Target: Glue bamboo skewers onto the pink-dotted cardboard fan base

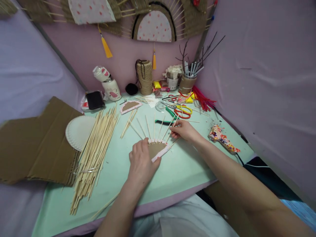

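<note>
A brown cardboard half-circle [156, 150] with a white, pink-dotted edging lies on the table, and several thin wooden sticks fan out from its curved side. My left hand [141, 157] grips its left end, fingers at the upper edge and thumb at the lower one. At the fan's right side, my right hand [184, 130] is closed in a pinch on a wooden stick [170, 132], whose lower end meets the curved edge. Just beyond the sticks lie green-and-black handled pliers [164, 122].
Left are a large stick bundle [95, 158], a white paper plate [79, 131] and cardboard sheets [29, 148]. Scissors [182, 113], a second half-circle [130, 107] and a twine spool [145, 77] lie or stand behind. A patterned glue gun [223, 138] lies right.
</note>
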Available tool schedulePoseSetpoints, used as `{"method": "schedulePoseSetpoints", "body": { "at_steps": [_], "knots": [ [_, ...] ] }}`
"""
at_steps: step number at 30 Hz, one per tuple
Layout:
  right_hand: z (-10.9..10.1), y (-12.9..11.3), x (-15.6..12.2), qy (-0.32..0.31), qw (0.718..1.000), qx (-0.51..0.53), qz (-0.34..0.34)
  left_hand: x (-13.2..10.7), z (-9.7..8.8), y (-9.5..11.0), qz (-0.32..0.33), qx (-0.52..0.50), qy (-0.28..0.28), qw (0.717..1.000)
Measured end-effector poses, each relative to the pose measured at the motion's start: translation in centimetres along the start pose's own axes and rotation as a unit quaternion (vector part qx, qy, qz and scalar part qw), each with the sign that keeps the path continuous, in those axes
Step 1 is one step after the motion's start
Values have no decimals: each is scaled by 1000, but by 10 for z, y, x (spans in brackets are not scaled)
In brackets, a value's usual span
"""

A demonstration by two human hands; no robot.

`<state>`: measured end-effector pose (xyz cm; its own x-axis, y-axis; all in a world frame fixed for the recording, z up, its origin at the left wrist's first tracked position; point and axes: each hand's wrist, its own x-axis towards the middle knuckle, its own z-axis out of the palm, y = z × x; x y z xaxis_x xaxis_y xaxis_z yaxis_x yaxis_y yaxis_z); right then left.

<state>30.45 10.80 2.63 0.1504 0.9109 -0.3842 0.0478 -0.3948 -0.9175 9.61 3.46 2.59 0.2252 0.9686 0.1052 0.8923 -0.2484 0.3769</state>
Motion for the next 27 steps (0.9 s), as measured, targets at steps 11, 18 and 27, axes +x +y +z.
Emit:
{"method": "schedulePoseSetpoints", "body": {
  "at_steps": [11,18,27],
  "knots": [
    [6,-4,4,4,1000,-7,-3,-2,6,-4,-13,-12,31,999],
    [14,-4,4,22,999,-20,-13,-3,7,-7,0,-23,40,999],
    [16,4,10,39,997,-53,-29,-3,6,-7,4,-14,36,999]
  ]
}}
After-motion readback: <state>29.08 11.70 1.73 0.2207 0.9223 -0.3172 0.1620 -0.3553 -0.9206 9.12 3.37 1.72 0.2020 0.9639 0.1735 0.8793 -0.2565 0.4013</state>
